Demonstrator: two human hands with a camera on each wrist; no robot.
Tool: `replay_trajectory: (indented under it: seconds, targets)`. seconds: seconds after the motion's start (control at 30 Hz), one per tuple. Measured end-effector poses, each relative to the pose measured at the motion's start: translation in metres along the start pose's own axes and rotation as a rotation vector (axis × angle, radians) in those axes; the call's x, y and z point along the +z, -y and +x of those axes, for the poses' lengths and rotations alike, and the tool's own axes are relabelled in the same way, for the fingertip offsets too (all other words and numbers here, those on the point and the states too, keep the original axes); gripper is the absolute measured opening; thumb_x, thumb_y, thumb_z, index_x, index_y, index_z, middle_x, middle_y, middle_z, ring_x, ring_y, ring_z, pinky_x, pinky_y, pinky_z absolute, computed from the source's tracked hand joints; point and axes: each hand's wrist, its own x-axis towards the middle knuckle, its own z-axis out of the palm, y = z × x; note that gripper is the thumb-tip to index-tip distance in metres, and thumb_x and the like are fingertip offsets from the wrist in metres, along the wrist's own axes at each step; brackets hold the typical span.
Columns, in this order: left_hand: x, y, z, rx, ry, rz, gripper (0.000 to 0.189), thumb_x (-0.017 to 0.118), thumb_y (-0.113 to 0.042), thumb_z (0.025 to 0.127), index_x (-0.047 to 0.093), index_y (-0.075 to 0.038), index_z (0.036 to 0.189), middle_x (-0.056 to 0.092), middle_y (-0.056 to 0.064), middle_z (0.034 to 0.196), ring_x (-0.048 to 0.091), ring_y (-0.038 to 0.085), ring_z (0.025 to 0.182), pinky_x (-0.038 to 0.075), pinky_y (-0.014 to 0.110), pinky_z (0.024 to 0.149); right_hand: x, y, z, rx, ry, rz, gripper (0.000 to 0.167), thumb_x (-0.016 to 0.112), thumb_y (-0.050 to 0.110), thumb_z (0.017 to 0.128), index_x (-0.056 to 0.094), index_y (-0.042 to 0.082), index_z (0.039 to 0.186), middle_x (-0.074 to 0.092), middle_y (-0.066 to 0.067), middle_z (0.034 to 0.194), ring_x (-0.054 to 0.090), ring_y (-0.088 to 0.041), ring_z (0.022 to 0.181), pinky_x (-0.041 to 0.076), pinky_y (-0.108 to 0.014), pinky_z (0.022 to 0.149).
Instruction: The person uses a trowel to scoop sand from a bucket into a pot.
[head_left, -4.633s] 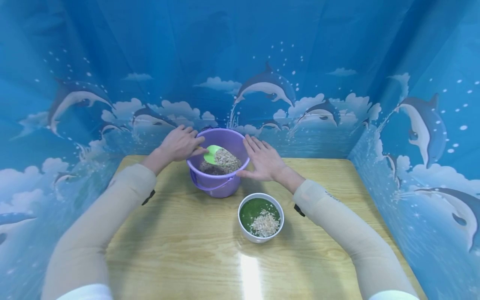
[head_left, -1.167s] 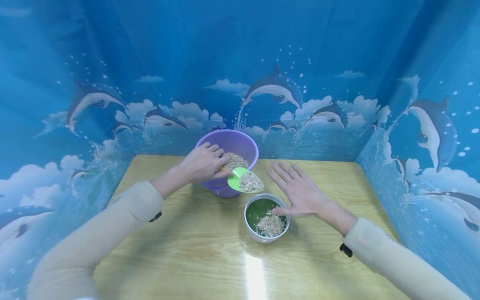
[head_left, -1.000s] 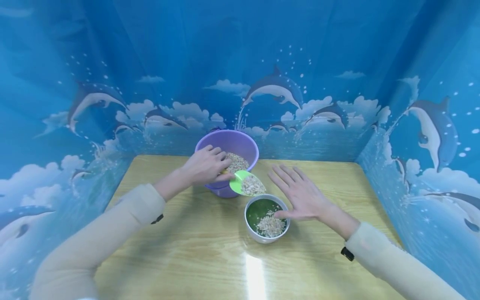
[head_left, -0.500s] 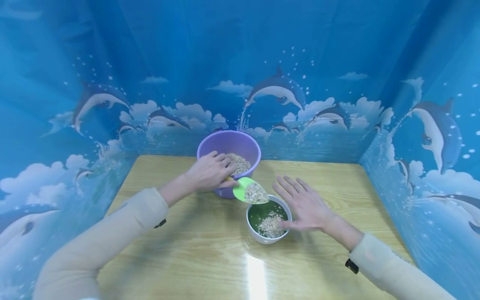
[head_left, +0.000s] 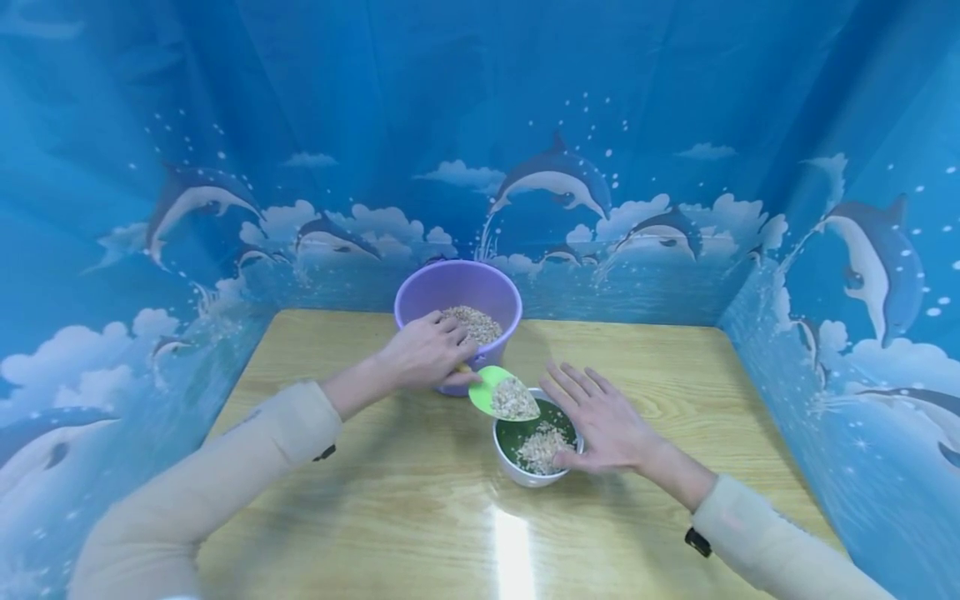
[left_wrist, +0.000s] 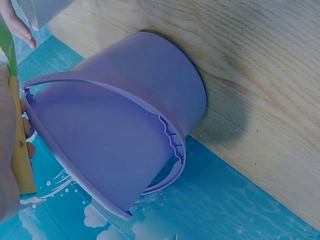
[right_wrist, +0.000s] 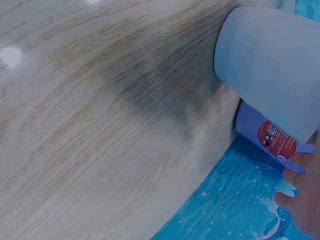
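In the head view my left hand (head_left: 429, 353) grips the yellow wooden handle (left_wrist: 21, 150) of a small green toy shovel (head_left: 486, 385). Pale, gravel-like grains (head_left: 513, 400) fill the shovel's blade, which hangs tilted over the far-left rim of a white bowl (head_left: 528, 479). Inside, the bowl shows green with a heap of similar grains (head_left: 542, 448). My right hand (head_left: 603, 425) has its fingers straight and spread at the bowl's right side, the thumb overlapping the rim. Behind the left hand stands a purple bucket (head_left: 450, 283), partly filled with grains (head_left: 478, 323).
The pale wooden table (head_left: 390, 500) ends at a blue dolphin-print curtain (head_left: 637, 242) on the back and sides. In the left wrist view the bucket's handle (left_wrist: 120, 90) hangs down. A red label (right_wrist: 277, 140) shows on the bucket in the right wrist view.
The shovel has come out of the bucket, loaded with grains, and moved right and nearer, over the bowl. My right hand has left the bucket's rim for the bowl's right side.
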Motion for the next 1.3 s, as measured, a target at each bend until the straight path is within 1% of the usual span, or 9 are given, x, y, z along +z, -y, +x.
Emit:
replay_trajectory:
  seconds: [0.13,0.27,0.5,0.83,1.17,1.3]
  targets:
    - [0.001,-0.002,0.0,-0.005,0.016,-0.002,0.049,0.052,-0.065,0.103,0.07,-0.02,0.104,0.078,0.006,0.108,0.074,0.026,0.105,0.059,0.043,0.096,0.004,0.0,-0.002,-0.002,-0.014,0.008,0.125,0.012,0.098,0.086,0.035,0.003,0.162,0.036,-0.024,0.169,0.042,-0.046,0.153,0.037,-0.066,0.121]
    - [0.001,-0.004,0.001,-0.011,0.03,0.009,0.05,0.051,-0.066,0.103,0.07,-0.02,0.106,0.079,0.007,0.11,0.074,0.027,0.107,0.059,0.044,0.097,0.007,0.0,-0.003,0.0,-0.011,0.023,0.125,0.01,0.098,0.086,0.032,0.002,0.163,0.033,-0.024,0.17,0.043,-0.047,0.152,0.037,-0.067,0.12]
    - [-0.004,-0.005,0.001,-0.009,0.034,0.033,0.053,0.052,-0.068,0.101,0.072,-0.02,0.111,0.079,0.008,0.112,0.074,0.028,0.108,0.059,0.044,0.098,0.01,0.0,-0.003,0.018,-0.002,0.044,0.124,0.012,0.097,0.087,0.03,0.002,0.164,0.034,-0.024,0.17,0.042,-0.046,0.153,0.039,-0.067,0.119]
    - [-0.012,-0.007,0.003,-0.008,0.084,0.065,0.057,0.051,-0.069,0.102,0.074,-0.02,0.119,0.079,0.008,0.116,0.074,0.028,0.112,0.059,0.045,0.098,0.011,0.0,-0.004,0.014,-0.007,0.047,0.123,0.012,0.097,0.088,0.03,0.002,0.164,0.037,-0.025,0.168,0.042,-0.046,0.153,0.038,-0.067,0.12]
    - [-0.02,-0.01,0.007,-0.002,0.125,0.112,0.06,0.048,-0.071,0.102,0.074,-0.018,0.116,0.079,0.009,0.114,0.074,0.027,0.11,0.059,0.044,0.098,0.01,0.0,-0.003,0.013,-0.014,0.05,0.124,0.011,0.097,0.087,0.03,0.002,0.164,0.036,-0.025,0.168,0.042,-0.046,0.153,0.039,-0.068,0.119]
    - [-0.021,-0.01,0.009,0.001,0.136,0.137,0.06,0.048,-0.071,0.102,0.075,-0.018,0.115,0.079,0.008,0.111,0.074,0.026,0.106,0.06,0.042,0.096,0.009,0.0,-0.003,0.011,-0.011,0.051,0.124,0.011,0.097,0.087,0.03,0.002,0.163,0.035,-0.024,0.169,0.043,-0.047,0.152,0.039,-0.068,0.119]
